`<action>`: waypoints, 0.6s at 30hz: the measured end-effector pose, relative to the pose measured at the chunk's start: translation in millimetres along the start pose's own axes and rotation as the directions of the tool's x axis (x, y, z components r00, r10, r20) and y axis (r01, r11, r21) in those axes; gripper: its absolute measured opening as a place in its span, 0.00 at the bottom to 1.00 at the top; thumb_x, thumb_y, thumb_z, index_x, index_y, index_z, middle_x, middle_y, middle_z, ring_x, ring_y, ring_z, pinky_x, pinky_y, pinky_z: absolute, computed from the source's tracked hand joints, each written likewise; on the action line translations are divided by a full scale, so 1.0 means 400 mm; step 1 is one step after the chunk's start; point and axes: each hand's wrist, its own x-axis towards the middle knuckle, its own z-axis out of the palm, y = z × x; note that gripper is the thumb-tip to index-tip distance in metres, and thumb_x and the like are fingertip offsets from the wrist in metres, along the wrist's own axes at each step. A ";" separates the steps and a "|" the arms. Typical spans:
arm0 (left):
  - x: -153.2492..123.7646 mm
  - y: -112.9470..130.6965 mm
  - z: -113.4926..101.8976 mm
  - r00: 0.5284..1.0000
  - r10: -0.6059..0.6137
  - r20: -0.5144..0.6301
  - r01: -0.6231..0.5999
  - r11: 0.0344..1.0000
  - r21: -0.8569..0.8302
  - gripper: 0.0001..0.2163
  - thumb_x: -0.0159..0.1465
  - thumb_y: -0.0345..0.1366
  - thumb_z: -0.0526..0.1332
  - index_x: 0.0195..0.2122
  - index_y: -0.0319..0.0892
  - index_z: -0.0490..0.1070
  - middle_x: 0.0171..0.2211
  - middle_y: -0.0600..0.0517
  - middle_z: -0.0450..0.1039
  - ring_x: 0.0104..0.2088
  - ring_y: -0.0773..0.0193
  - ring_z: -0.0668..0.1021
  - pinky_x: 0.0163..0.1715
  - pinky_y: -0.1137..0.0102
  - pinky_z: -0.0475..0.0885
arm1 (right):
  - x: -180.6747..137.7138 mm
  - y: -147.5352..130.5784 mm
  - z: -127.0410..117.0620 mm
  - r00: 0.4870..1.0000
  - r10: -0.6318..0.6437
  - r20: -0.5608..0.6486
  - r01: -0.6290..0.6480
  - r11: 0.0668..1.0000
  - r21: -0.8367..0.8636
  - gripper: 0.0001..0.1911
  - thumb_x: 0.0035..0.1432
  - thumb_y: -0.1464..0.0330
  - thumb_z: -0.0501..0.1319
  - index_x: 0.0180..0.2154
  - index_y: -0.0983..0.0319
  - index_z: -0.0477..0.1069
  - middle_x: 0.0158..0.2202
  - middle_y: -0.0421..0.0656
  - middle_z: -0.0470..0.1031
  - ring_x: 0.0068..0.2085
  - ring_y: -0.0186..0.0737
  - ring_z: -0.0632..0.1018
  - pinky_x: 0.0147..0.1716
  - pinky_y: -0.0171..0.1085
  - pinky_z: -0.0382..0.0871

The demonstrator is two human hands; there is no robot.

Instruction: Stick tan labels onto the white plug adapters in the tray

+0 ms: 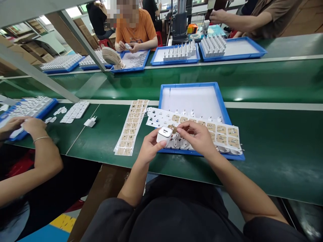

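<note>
My left hand (148, 147) grips a white charger plug (164, 133) whose port face is turned toward me. Close beside it, my right hand (195, 136) pinches a small tan sticker (172, 128) near the charger's far right corner. Below and behind both hands lies a sheet of tan stickers (222, 132), its left part peeled down to white backing with dark marks. The sheet rests across a blue-rimmed tray (219, 97) in which white plugs (175, 144) stand with their pins up. Whether the sticker touches the charger I cannot tell.
A second sticker sheet (131, 127) lies left of the tray. Further left are a lone plug (90, 121), a group of white casings (75, 112) and a neighbour's hands (27, 126) at another tray. Across the green belt (141, 84), people work by plug-filled trays (176, 60).
</note>
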 end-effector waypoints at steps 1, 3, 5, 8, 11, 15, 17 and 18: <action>-0.001 0.004 0.006 1.000 0.005 0.004 -0.005 1.000 0.008 0.28 0.55 0.54 0.76 0.50 0.41 0.80 0.48 0.42 0.83 0.51 0.45 0.82 0.53 0.55 0.76 | 0.000 0.001 0.000 1.000 0.000 -0.008 0.000 1.000 0.005 0.12 0.65 0.58 0.67 0.37 0.60 0.79 0.33 0.43 0.81 0.33 0.39 0.80 0.30 0.36 0.76; -0.006 0.014 0.019 1.000 0.017 0.023 -0.018 1.000 0.023 0.25 0.55 0.50 0.76 0.50 0.43 0.80 0.51 0.42 0.82 0.53 0.45 0.82 0.54 0.56 0.76 | -0.001 0.002 -0.004 0.999 -0.034 -0.033 0.034 0.999 -0.014 0.11 0.66 0.58 0.66 0.37 0.59 0.79 0.34 0.43 0.80 0.34 0.39 0.79 0.29 0.36 0.75; -0.011 0.022 0.029 0.998 0.039 0.043 -0.041 0.998 0.053 0.23 0.55 0.46 0.77 0.51 0.45 0.80 0.56 0.42 0.80 0.57 0.45 0.80 0.56 0.56 0.75 | -0.003 -0.002 -0.011 0.994 -0.091 -0.054 0.088 0.994 -0.062 0.09 0.67 0.60 0.66 0.37 0.58 0.79 0.36 0.44 0.79 0.37 0.40 0.79 0.30 0.37 0.75; -0.015 0.025 0.033 0.994 0.100 0.035 -0.104 0.985 0.139 0.21 0.56 0.44 0.77 0.49 0.45 0.81 0.61 0.42 0.76 0.63 0.42 0.75 0.60 0.56 0.73 | -0.005 -0.010 -0.025 0.987 -0.124 -0.099 0.117 0.990 -0.079 0.09 0.68 0.60 0.65 0.37 0.58 0.78 0.37 0.44 0.78 0.37 0.41 0.78 0.31 0.38 0.75; -0.016 0.014 0.026 0.983 0.180 -0.044 -0.167 0.963 0.212 0.20 0.58 0.47 0.75 0.48 0.45 0.82 0.57 0.42 0.76 0.60 0.45 0.76 0.56 0.59 0.74 | -0.005 -0.014 -0.036 0.994 -0.076 -0.080 0.083 0.993 0.080 0.11 0.68 0.59 0.65 0.37 0.58 0.75 0.36 0.43 0.76 0.34 0.39 0.77 0.31 0.38 0.75; -0.025 -0.011 0.021 0.993 0.120 -0.020 -0.115 0.980 0.164 0.30 0.61 0.52 0.71 0.61 0.44 0.74 0.50 0.43 0.79 0.51 0.50 0.80 0.52 0.61 0.75 | -0.004 -0.014 -0.036 0.960 -0.055 0.275 -0.054 0.925 0.375 0.12 0.69 0.58 0.64 0.37 0.59 0.73 0.33 0.41 0.75 0.31 0.37 0.78 0.32 0.38 0.76; -0.033 -0.021 0.025 0.995 0.103 0.014 -0.104 0.984 0.141 0.31 0.64 0.52 0.69 0.65 0.46 0.68 0.51 0.43 0.80 0.49 0.51 0.81 0.50 0.62 0.75 | -0.005 -0.014 -0.030 0.934 -0.072 0.349 -0.089 0.900 0.426 0.12 0.69 0.58 0.63 0.37 0.59 0.72 0.32 0.41 0.75 0.32 0.38 0.77 0.33 0.38 0.76; -0.037 -0.023 0.028 0.994 0.112 0.022 -0.114 0.982 0.150 0.30 0.66 0.51 0.68 0.65 0.47 0.67 0.52 0.44 0.80 0.50 0.51 0.82 0.51 0.62 0.75 | -0.006 -0.015 -0.026 0.932 -0.072 0.354 -0.093 0.899 0.427 0.13 0.70 0.58 0.63 0.37 0.59 0.72 0.31 0.41 0.74 0.32 0.38 0.77 0.34 0.38 0.76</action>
